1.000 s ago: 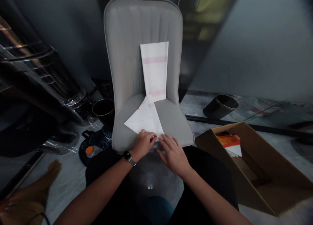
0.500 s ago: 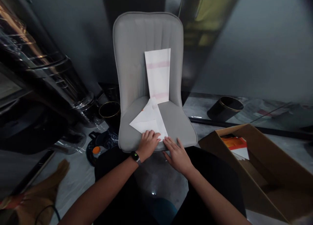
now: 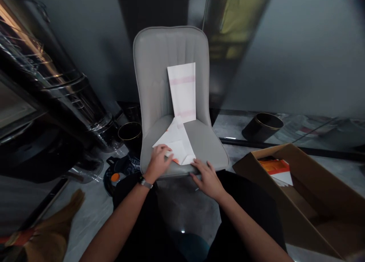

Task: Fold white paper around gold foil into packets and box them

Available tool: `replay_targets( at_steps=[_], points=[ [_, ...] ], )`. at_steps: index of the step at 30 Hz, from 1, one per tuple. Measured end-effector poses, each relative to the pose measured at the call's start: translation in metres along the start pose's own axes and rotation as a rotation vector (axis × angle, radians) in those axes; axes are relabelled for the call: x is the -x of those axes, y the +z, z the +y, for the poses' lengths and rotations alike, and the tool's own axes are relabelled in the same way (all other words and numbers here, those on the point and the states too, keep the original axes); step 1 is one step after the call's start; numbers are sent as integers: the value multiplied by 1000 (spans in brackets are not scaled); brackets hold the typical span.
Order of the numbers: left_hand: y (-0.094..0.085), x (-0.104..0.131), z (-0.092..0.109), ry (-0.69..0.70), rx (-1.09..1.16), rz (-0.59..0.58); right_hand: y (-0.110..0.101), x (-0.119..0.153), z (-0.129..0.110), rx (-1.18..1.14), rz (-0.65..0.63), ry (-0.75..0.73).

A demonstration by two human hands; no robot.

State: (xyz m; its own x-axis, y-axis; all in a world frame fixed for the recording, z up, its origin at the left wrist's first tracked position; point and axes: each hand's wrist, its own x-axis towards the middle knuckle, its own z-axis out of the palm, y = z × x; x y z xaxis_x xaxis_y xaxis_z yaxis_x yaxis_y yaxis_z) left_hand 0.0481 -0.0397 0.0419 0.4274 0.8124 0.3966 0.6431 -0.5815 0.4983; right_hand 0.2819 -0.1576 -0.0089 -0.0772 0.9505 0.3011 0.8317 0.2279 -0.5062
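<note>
Curling half-closed over the paper (image 3: 184, 143), the left hand (image 3: 158, 161) has an unclear grip; to its right, the loosely open right hand (image 3: 208, 179) touches a corner.

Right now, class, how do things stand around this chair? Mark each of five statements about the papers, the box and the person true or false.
1. The pink-striped paper leans against the backrest. True.
2. The watch is worn on the right forearm. False: it is on the left forearm.
3. The folded paper lies on the seat. True.
4. The cardboard box is empty. False: orange-and-white things are inside.
5. The left hand is at the folded paper. True.
</note>
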Motion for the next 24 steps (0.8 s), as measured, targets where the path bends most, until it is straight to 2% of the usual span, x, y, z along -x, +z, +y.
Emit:
replay_targets(
  at_steps=[2,3,4,6,10,15,17,20,22,24],
  points=[
    [-15,-10,-21,-239,-84,78,-6,-9,4,-82,109,56],
    [-20,-15,-32,-349,-129,58,-9,-15,5,-102,151,83],
    [-23,-19,-41,-409,-151,38,-13,-20,6,-105,167,97],
    [-24,-23,-56,-455,-164,-30,-19,-28,8,-59,102,58],
    [-18,-22,-70,-421,-138,-129,-24,-28,-1,124,-116,-165],
    [-25,-20,-82,-305,-68,-202,-20,-29,-26,310,-124,-324],
    [-31,-19,-89,-255,-44,-231,-21,-37,-29,321,-204,-339],
    [-40,-16,-93,-208,-23,-274,-30,-48,-20,251,-320,-308],
    [-44,-15,-91,-174,-19,-285,-40,-51,-11,152,-294,-276],
    [-48,-16,-85,-117,-8,-270,-51,-50,-3,14,-202,-244]
  ],
)
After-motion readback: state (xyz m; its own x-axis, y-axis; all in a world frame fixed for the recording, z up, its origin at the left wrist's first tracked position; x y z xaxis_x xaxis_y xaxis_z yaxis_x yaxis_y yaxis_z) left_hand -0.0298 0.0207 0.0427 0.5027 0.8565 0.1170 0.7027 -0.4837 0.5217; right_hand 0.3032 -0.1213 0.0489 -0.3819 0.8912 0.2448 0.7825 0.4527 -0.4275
